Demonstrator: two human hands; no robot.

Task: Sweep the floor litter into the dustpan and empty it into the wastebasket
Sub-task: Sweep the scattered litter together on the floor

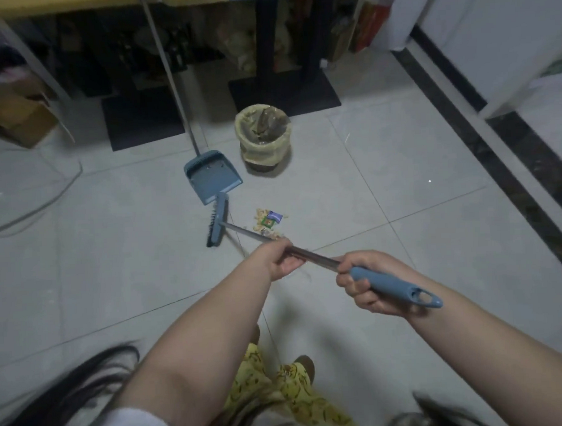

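Note:
I hold a broom with both hands. My left hand (280,259) grips its metal shaft, and my right hand (364,281) grips the blue handle (395,286). The blue broom head (218,219) rests on the tiled floor, left of a small pile of litter (268,221) made of wrappers and crumbs. A blue dustpan (212,177) with a long upright pole stands just beyond the broom head, its mouth facing me. The wastebasket (264,134), lined with a yellowish bag, sits right of the dustpan.
Black table bases (284,90) and legs stand behind the wastebasket, under a yellow tabletop. A cardboard box (18,118) lies at the left. A cable (47,197) curves over the left floor. A dark floor strip (496,158) runs along the white wall at right.

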